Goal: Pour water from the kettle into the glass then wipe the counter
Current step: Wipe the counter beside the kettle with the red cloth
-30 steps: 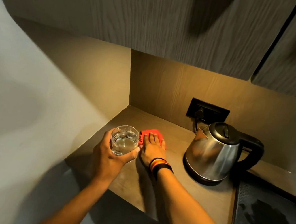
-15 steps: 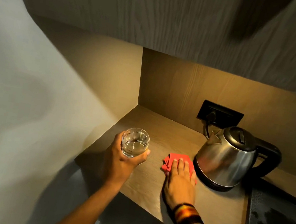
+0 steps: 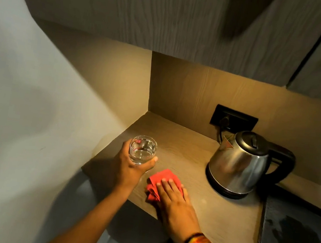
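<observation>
- The left hand grips the clear water-filled glass, lifted clear for wiping.
- The right hand presses flat, open-palmed, on the red folded cloth against the wooden table.

Left hand curled in a grasp, forearm extended forward; right hand flat, palm down, fingers extended together, banded wrist.

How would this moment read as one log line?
phase: wiping counter | left hand: holds glass | right hand: flat on red cloth
</observation>
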The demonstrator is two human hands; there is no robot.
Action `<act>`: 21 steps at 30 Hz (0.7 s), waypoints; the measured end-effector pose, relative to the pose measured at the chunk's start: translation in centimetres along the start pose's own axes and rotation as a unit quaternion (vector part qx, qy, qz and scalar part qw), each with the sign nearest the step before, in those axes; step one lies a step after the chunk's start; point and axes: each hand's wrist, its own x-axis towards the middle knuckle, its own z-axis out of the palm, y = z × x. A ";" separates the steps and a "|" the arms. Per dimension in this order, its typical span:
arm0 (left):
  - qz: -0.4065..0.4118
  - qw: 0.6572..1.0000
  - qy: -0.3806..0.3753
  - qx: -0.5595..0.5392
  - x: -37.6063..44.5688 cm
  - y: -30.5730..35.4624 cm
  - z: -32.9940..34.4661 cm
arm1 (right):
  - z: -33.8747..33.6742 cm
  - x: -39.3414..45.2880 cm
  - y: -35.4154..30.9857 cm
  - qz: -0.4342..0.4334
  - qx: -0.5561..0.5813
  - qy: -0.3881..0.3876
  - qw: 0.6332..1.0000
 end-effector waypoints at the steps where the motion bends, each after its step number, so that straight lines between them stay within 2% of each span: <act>1: -0.001 1.000 -0.005 -0.004 -0.1 0.0 0.2 | 0.0 -2.7 0.7 0.028 0.007 0.000 1.000; 4: -0.005 1.000 -0.010 -0.005 -0.8 -0.4 1.2 | -0.8 -9.5 3.0 0.104 -0.035 0.049 0.993; 6: -0.012 1.000 -0.008 0.001 -1.5 -0.7 2.0 | -1.8 -12.5 3.0 0.150 -0.054 0.014 0.987; 10: -0.040 0.999 -0.033 -0.011 -3.2 -0.7 4.1 | -2.5 -14.9 3.0 0.146 -0.126 -0.067 0.979; 12: -0.047 0.998 -0.048 -0.017 -4.0 -0.5 5.3 | -4.4 -15.5 2.9 0.144 -0.073 -0.085 0.983; 14: -0.052 0.997 -0.059 -0.020 -4.5 -0.1 6.2 | -5.8 -16.1 3.6 0.157 0.038 0.007 0.987; 17: -0.059 0.995 -0.072 -0.027 -5.0 0.0 7.2 | -9.7 -18.0 5.3 0.223 0.180 0.162 0.944; 19: -0.061 0.995 -0.079 -0.020 -5.2 -0.1 7.6 | -12.0 -19.5 8.1 0.271 0.207 0.276 0.899; 21: -0.061 0.995 -0.080 -0.012 -5.6 -0.2 8.0 | -13.8 -20.4 11.0 0.326 0.163 0.327 0.872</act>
